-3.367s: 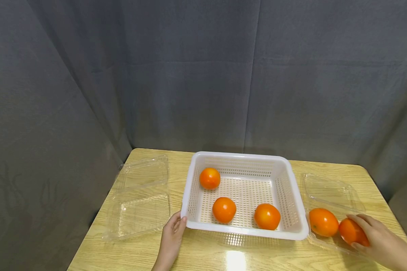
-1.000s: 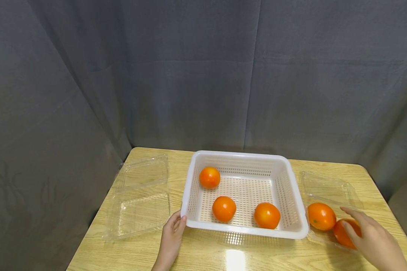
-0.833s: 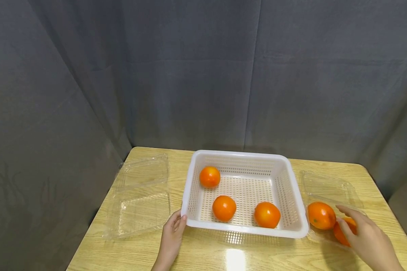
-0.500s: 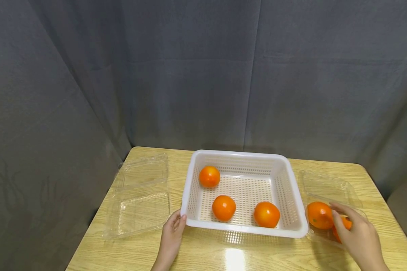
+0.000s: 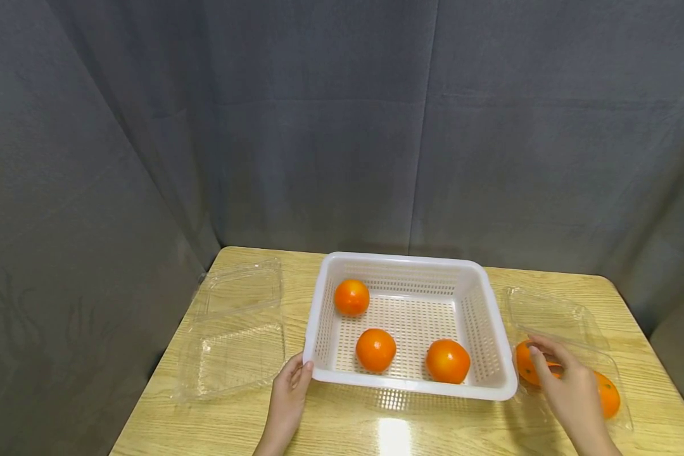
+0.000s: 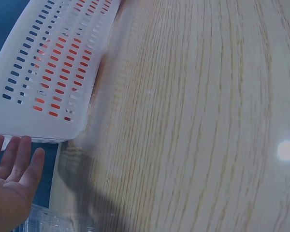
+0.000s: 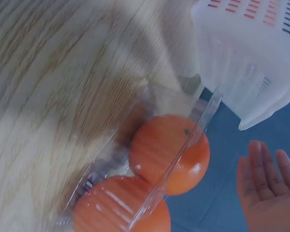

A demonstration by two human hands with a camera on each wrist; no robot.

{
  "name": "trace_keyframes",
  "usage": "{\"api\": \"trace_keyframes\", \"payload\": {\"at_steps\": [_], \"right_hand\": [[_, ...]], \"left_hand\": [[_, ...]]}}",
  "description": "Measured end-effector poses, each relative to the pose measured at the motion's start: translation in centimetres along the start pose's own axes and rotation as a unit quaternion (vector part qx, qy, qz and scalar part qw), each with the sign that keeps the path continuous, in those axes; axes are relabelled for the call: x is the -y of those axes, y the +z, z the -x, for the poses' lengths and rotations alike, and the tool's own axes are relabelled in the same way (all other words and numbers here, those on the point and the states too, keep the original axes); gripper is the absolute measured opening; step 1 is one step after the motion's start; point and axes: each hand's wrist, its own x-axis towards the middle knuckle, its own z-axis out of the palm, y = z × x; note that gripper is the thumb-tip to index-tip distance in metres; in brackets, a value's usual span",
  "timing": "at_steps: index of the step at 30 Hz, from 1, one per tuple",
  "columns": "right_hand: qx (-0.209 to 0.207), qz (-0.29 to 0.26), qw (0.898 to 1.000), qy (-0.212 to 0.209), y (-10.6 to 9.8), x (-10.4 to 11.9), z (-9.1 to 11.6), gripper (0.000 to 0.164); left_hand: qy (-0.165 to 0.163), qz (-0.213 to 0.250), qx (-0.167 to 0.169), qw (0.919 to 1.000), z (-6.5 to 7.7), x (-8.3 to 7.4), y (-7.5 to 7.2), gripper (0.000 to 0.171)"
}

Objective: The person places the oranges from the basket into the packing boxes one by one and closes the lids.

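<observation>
My left hand [image 5: 289, 387] grips the near left corner of a white perforated plastic basket [image 5: 410, 387], thumb on the rim. Its fingers [image 6: 20, 162] meet the rim from outside in the left wrist view. Three oranges [image 5: 375, 350] lie apart in the basket. To its right, an unfolded clear plastic clamshell box [image 5: 553, 311] holds two oranges side by side, the left orange [image 5: 527, 362] and the right orange [image 5: 608, 394]. Over the left orange, partly hiding it, is my right hand [image 5: 572, 389]. In the right wrist view its fingers [image 7: 261, 174] are extended and grasp nothing.
Another clear clamshell box [image 5: 239, 354] lies unfolded on the wooden table [image 5: 342, 424], left of the basket. Grey cloth [image 5: 319, 126] hangs behind the table and at both sides.
My right hand has let go of the right orange, set down in the clamshell, and moved left over the other orange. The right orange sits slightly farther right. My left hand stays put.
</observation>
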Motion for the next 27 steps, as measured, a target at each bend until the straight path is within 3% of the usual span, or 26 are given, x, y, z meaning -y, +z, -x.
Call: {"api": "trace_keyframes", "payload": {"at_steps": [13,22,27], "right_hand": [[0.05,-0.05,0.995,0.066,1.4,0.5,-0.3,0.043],[0.137,-0.114,0.971,0.16,1.8,0.8,-0.6,0.062],[0.154,-0.115,0.963,0.188,2.1,0.9,-0.8,0.064]], "left_hand": [[-0.007,0.0,0.004,1.0,0.1,-0.3,0.0,0.041],[-0.005,0.008,0.004,0.9999,0.1,-0.2,0.0,0.042],[-0.006,0.01,0.004,0.9999,0.2,-0.2,0.0,0.043]]}}
